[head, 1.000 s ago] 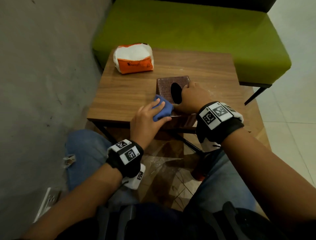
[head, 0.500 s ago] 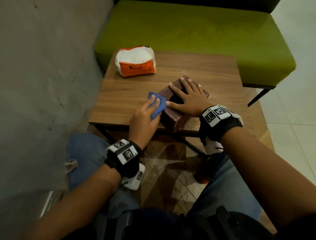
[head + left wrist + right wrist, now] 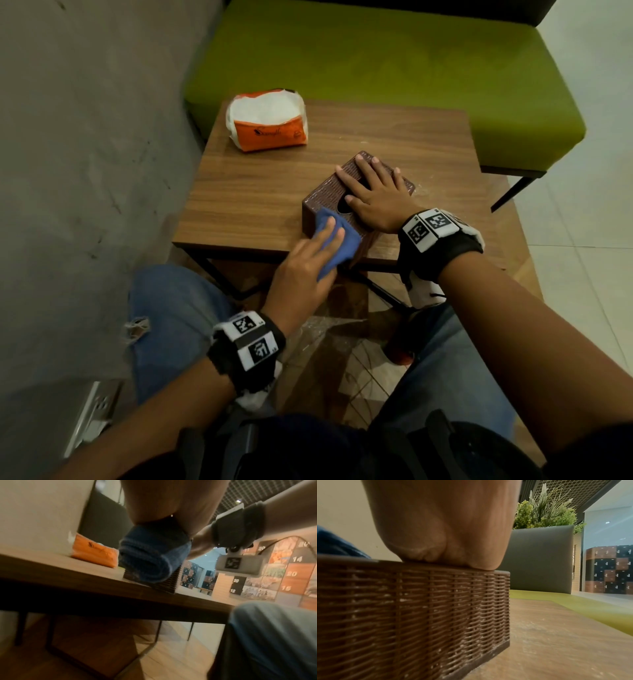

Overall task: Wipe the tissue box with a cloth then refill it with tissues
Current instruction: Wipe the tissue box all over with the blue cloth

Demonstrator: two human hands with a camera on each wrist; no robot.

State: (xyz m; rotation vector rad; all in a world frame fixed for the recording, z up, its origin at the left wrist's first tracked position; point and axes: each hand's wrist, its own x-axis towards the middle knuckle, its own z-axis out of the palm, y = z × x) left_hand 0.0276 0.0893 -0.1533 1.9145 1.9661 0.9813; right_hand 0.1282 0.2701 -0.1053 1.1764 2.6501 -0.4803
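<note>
A brown woven tissue box (image 3: pixel 322 202) (image 3: pixel 419 608) stands turned at an angle near the front edge of the wooden table (image 3: pixel 267 192). My right hand (image 3: pixel 373 192) lies flat on its top with fingers spread, partly covering the oval slot. My left hand (image 3: pixel 308 253) presses a folded blue cloth (image 3: pixel 337 245) (image 3: pixel 150 561) against the box's near corner with straight fingers. An orange and white tissue pack (image 3: pixel 269 120) (image 3: pixel 96 553) lies at the table's far left.
A green bench (image 3: pixel 394 61) runs behind the table. A grey wall (image 3: pixel 85 154) is close on the left. My knees in blue jeans (image 3: pixel 171 325) sit under the table's front edge. White dust specks show on the table right of the box.
The box has been turned from lying on its side to standing at an angle. My right hand went flat onto its top. The left hand slid the cloth to the near corner.
</note>
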